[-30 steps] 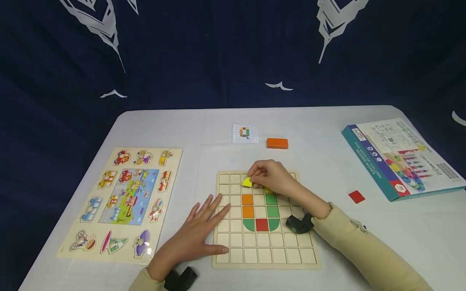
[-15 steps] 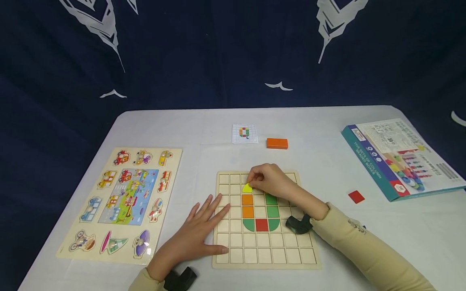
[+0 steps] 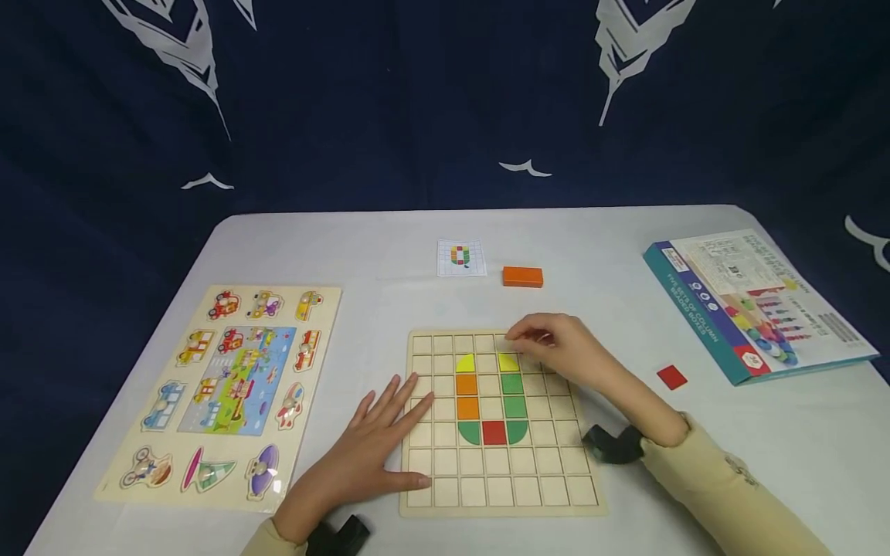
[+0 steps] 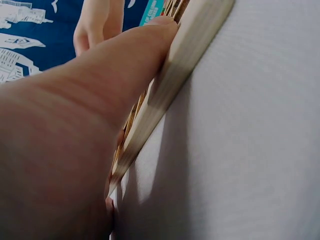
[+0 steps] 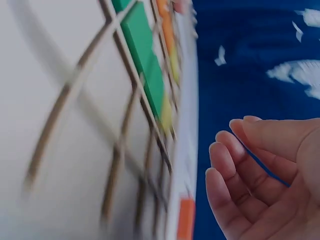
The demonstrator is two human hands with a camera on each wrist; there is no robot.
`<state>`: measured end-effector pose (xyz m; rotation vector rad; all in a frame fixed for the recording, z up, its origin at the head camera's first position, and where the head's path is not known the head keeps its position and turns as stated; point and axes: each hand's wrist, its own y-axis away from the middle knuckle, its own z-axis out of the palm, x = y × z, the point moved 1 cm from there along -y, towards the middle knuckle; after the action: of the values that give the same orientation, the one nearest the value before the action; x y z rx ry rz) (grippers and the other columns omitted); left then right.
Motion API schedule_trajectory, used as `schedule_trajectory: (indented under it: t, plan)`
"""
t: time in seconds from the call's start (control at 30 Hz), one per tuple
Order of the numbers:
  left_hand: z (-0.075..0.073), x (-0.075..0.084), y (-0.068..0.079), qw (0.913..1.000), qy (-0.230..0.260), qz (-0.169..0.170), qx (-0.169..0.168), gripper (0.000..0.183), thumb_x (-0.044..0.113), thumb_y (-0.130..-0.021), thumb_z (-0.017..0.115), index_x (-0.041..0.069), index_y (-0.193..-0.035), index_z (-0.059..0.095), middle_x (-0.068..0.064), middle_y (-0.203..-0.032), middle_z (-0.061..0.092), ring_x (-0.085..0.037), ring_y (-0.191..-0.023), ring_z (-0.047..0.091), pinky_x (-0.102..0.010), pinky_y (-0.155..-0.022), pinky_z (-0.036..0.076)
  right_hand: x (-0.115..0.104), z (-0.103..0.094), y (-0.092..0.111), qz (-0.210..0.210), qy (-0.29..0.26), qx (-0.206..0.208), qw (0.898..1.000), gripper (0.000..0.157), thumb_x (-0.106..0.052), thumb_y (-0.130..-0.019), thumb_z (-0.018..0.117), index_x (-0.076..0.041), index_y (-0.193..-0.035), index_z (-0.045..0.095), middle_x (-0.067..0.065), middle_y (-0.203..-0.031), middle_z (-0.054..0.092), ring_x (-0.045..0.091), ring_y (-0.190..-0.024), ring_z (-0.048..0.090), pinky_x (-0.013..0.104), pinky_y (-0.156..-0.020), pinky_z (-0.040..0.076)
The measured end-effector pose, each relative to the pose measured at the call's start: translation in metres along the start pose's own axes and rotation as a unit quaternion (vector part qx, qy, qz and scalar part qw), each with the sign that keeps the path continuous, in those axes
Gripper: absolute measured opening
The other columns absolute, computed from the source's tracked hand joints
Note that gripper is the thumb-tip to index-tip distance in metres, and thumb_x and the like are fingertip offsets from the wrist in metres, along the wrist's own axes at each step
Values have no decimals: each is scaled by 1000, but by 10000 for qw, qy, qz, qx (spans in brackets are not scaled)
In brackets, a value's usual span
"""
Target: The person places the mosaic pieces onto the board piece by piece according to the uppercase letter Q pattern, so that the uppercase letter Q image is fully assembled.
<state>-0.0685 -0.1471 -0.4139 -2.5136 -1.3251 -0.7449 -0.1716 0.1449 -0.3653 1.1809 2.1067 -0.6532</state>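
Observation:
My left hand (image 3: pixel 378 444) lies spread with its fingertips and thumb on the left edge of the wooden grid board (image 3: pixel 499 510). In the left wrist view its thumb (image 4: pixel 135 47) rests on the board's rim. Above the board's upper right part hovers my right hand (image 3: pixel 566 347), fingers loosely bent. The right wrist view shows nothing in that hand (image 5: pixel 265 175). Set in the grid are a left yellow piece (image 3: pixel 465 363), a right yellow piece (image 3: pixel 508 362), orange squares (image 3: pixel 467 395), green pieces (image 3: pixel 513 395) and a red square (image 3: pixel 494 432).
A pattern card (image 3: pixel 461 259) and an orange block (image 3: pixel 522 276) lie behind the board. To the right are a loose red square (image 3: pixel 671 377) and a flat box (image 3: pixel 758 309). A vehicle picture puzzle (image 3: pixel 222 398) lies at the left.
The left yellow piece, pinched by my right hand a second ago, now sits in its grid cell. My right hand has let go and moved right. My left hand stays on the board.

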Motion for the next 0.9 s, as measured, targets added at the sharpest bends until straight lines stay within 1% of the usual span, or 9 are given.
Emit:
schedule_trajectory:
  t: [0.07,0.17,0.27,0.4,0.5,0.6,0.67,0.73,0.9]
  plan:
    - [-1,0,1,10000,8,15,8,96,63,-76,63,19,-151,21,-1,-156,-2,-23,-140,-7,-53,-106,-1,7,-17,17,122,85,202,9997,12,-5,-88,65,-3,-98,70,2,-95,67,16,-83,59,30,-75,50]
    - [-2,1,1,10000,51,30,13,96,62,-76,64,18,-150,21,-1,-156,-2,-23,-140,-7,-54,-106,-1,20,-43,47,250,289,533,9978,15,-6,-89,63,-3,-102,69,5,-99,67,13,-88,59,22,-75,48]
    - [-2,2,1,10000,82,27,-4,96,60,-76,65,18,-150,22,-2,-156,-1,-24,-140,-7,-54,-106,-1,35,-65,76,548,372,773,9948,17,-10,-91,61,-4,-106,68,9,-101,66,13,-81,59,20,-64,48]
    - [-2,2,1,10000,57,3,-24,96,58,-76,67,18,-150,22,-2,-156,-1,-24,-140,-7,-53,-106,-1,57,-83,106,1077,425,896,9892,21,-13,-92,60,-3,-109,66,13,-100,66,11,-76,59,19,-60,47]
    - [-2,2,1,10000,54,-8,0,96,58,-75,68,18,-150,22,-3,-156,-1,-24,-140,-7,-53,-106,-1,70,-88,121,1356,673,901,9844,23,-14,-92,61,-2,-111,66,16,-101,65,3,-80,57,16,-65,46]
    - [-2,2,1,10000,75,-9,23,96,58,-75,68,18,-150,22,-3,-156,0,-24,-140,-7,-53,-106,-1,79,-87,129,1482,1032,897,9795,24,-12,-89,65,-1,-110,67,20,-103,64,13,-85,58,16,-62,46]
    - [-2,1,1,10000,77,-8,25,96,59,-75,67,18,-150,22,-3,-156,0,-24,-140,-7,-53,-106,-1,83,-84,130,1490,1275,911,9763,26,-8,-85,68,0,-109,67,22,-104,63,24,-85,59,18,-60,46]
    - [-1,1,1,10000,83,2,34,96,60,-76,66,18,-150,22,-2,-156,0,-23,-140,-7,-53,-106,-1,87,-80,130,1542,1470,934,9726,29,-5,-82,71,2,-109,66,23,-101,62,33,-82,58,20,-58,45]
    - [0,-1,1,10000,47,68,56,97,62,-76,64,19,-151,20,-2,-156,-1,-23,-140,-7,-53,-106,-1,91,-76,128,1744,1678,863,9664,35,-1,-78,72,5,-112,64,22,-96,57,30,-78,53,27,-58,44]
